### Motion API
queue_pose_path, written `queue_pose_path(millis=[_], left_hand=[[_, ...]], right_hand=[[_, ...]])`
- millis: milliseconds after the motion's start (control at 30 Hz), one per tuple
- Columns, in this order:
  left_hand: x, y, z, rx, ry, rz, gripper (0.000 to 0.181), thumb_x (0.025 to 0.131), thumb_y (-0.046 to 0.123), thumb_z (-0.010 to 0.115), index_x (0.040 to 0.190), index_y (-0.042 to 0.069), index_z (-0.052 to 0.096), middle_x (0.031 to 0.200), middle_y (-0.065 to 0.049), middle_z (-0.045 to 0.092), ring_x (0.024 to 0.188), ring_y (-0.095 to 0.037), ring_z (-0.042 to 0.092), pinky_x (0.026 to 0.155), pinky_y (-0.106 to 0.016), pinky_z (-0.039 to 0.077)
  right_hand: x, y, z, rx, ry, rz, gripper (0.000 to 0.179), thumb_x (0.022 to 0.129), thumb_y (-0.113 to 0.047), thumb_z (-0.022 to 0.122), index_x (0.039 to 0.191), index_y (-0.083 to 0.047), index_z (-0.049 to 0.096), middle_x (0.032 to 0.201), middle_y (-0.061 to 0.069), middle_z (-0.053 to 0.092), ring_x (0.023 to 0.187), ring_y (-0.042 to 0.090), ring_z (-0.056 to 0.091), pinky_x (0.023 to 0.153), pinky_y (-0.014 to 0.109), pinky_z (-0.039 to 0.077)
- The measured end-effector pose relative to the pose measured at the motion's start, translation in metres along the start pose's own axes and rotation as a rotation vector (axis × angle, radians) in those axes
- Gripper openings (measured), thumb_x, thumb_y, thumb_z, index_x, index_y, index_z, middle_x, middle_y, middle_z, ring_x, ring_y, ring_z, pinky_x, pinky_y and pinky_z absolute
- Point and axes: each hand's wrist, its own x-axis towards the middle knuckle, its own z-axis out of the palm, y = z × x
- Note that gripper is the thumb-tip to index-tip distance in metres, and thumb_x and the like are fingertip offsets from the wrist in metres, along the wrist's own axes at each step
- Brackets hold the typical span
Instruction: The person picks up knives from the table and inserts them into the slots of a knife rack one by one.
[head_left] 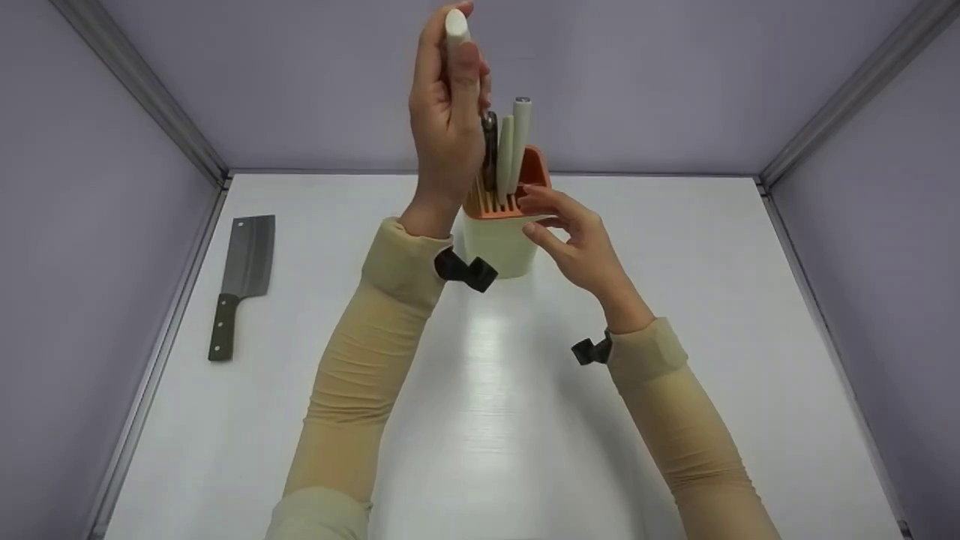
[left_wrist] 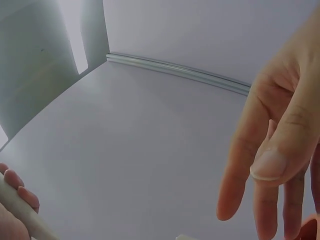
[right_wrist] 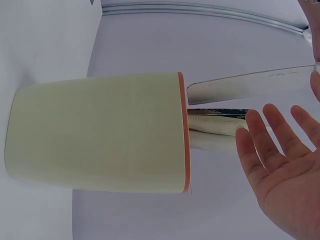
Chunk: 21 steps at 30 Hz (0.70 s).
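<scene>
My left hand (head_left: 448, 127) grips a knife by its white handle (head_left: 457, 28), raised above the knife block (head_left: 501, 251). In the right wrist view the knife's bare blade (right_wrist: 250, 82) points at the block's orange rim, its tip right by the opening; whether it has entered cannot be told. A dark handle (head_left: 490, 150) and two pale handles, one thin (head_left: 505, 154) and one thicker (head_left: 522, 124), stick up from the slotted orange top. Close to the block's right side is my right hand (head_left: 581, 240), fingers loosely bent and holding nothing.
A cleaver (head_left: 249, 255) with a dark riveted handle lies flat at the left of the white table (head_left: 480, 420). Grey-lilac panels (head_left: 637, 90) wall in the back and both sides, with metal strips (head_left: 825, 90) at the corners.
</scene>
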Motion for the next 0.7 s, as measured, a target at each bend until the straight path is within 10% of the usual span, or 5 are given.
queue_pose_path(millis=[700], left_hand=[[-0.034, -0.039, -0.01, 0.078, -0.12, -0.11, 0.026, 0.103, -0.004, 0.041, 0.128, -0.01, 0.047, 0.094, -0.008, 0.05, 0.086, -0.021, 0.051, 0.081, -0.031, 0.046]], right_hand=[[-0.011, 0.027, 0.008, -0.008, 0.025, 0.016, 0.044, 0.095, 0.0, 0.063, 0.135, 0.01, 0.048, 0.124, 0.03, 0.056, 0.112, 0.043, 0.057, 0.091, 0.053, 0.047]])
